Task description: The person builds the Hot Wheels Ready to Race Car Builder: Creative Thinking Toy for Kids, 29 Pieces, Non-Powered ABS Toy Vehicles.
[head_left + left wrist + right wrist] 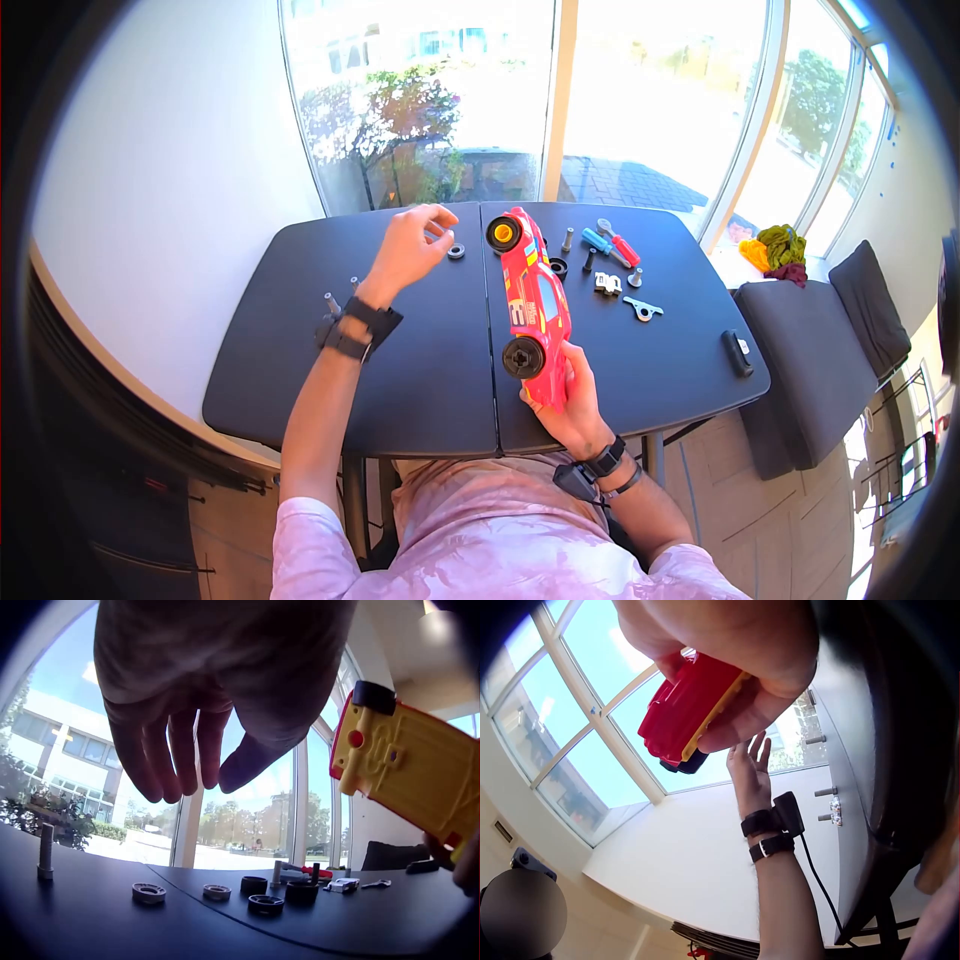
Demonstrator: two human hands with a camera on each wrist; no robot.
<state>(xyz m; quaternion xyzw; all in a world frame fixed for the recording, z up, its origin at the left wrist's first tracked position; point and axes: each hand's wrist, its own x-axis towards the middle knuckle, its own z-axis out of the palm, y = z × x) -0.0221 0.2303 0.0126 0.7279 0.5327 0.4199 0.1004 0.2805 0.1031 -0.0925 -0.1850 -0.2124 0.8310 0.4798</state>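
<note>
Red car (522, 290), long axis toward window (500, 120), tipped sideways (wheels (524, 357) left)

Black table (420, 400), grey bolts (568, 239), small rings (148, 893), red tool (626, 251), white piece (607, 284)

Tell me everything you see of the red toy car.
The glossy red, plastic-looking toy car has a yellow underside, side markings and two visible black wheels, one yellow-centred. One axle end opposite looks bare. Turned on its side above the black table, it is gripped at its near end by the right hand.
</note>
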